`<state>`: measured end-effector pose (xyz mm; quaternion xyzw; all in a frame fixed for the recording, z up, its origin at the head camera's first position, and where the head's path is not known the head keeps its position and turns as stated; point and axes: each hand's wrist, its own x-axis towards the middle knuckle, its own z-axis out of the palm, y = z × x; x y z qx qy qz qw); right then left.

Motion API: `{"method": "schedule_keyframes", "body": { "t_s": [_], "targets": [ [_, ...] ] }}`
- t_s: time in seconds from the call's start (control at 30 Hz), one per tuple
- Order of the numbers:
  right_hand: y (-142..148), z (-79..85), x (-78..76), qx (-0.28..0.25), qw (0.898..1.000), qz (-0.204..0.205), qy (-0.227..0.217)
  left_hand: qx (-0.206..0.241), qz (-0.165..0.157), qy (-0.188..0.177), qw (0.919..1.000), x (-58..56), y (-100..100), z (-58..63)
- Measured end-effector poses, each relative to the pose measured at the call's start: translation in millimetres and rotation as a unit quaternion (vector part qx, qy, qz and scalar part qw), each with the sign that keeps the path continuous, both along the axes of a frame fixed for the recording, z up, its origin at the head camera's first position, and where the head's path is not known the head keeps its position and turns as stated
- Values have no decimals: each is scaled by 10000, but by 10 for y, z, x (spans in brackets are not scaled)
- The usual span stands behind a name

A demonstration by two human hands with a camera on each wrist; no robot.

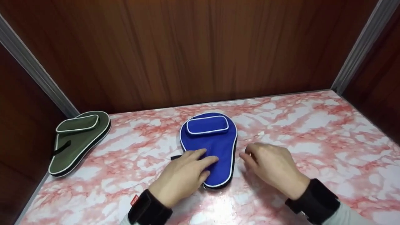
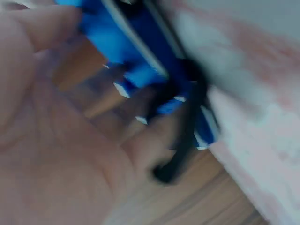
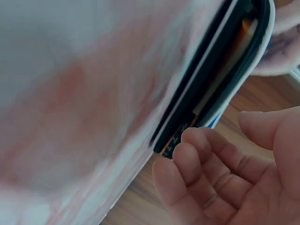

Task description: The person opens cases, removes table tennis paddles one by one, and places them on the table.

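Observation:
A blue table tennis bat case [image 1: 220, 173] with white piping and a raised pocket lies on the table, narrow end toward me. My left hand [image 1: 184, 175] rests on its lower left part with the fingers spread over the cloth. A black strap [image 2: 190, 126] hangs by that hand in the left wrist view. To the right of the case, my right hand [image 1: 275, 165] hovers with loosely bent fingers and holds nothing. In the right wrist view, the case's side gapes open, and a thin wood-coloured edge [image 3: 229, 68] with some orange shows inside.
An olive green case [image 1: 79, 143] of the same shape, with a black strap, lies at the far left by the side wall. The table [image 1: 297, 122] has a red and white marbled top. Brown wood panels [image 1: 200, 56] enclose the back and sides.

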<state>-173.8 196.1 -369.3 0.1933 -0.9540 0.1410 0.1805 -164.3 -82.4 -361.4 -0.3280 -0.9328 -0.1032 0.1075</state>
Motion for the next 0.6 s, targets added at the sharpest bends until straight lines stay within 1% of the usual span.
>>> {"method": "schedule_keyframes", "body": {
  "t_s": [0.03,0.07,0.1,0.13,0.17,0.2,0.23,0.3,0.37,0.47,0.53,0.6],
  "targets": [
    [10,13,-15,-46,10000,-35,26,-69,191,416,9989,37,38,18],
    [21,25,-29,-62,9999,-61,65,-105,405,828,9957,62,83,34],
    [32,35,-42,-68,9999,-85,105,-122,623,1220,9905,77,136,44],
    [45,42,-53,-67,9998,-104,141,-136,833,1536,9845,80,196,52],
    [59,46,-62,-56,9998,-108,171,-150,1024,1762,9789,74,260,53],
    [73,45,-69,-38,9998,-103,191,-217,1188,1904,9742,63,327,51],
    [87,42,-75,-24,9998,-94,189,-305,1335,1972,9708,50,396,51],
    [114,20,-89,26,9999,-33,156,-514,1579,1974,9661,14,531,30],
    [139,-9,-103,55,10000,41,68,-682,1780,1854,9640,-26,660,4],
    [178,-62,-136,212,9997,122,-36,-827,2055,1530,9631,-70,842,-26],
    [210,-103,-160,373,9992,137,-43,-925,2189,1366,9617,-84,949,-51],
    [240,-137,-179,538,9985,130,-62,-1032,2319,1281,9587,-88,1042,-77]
  ]
}}
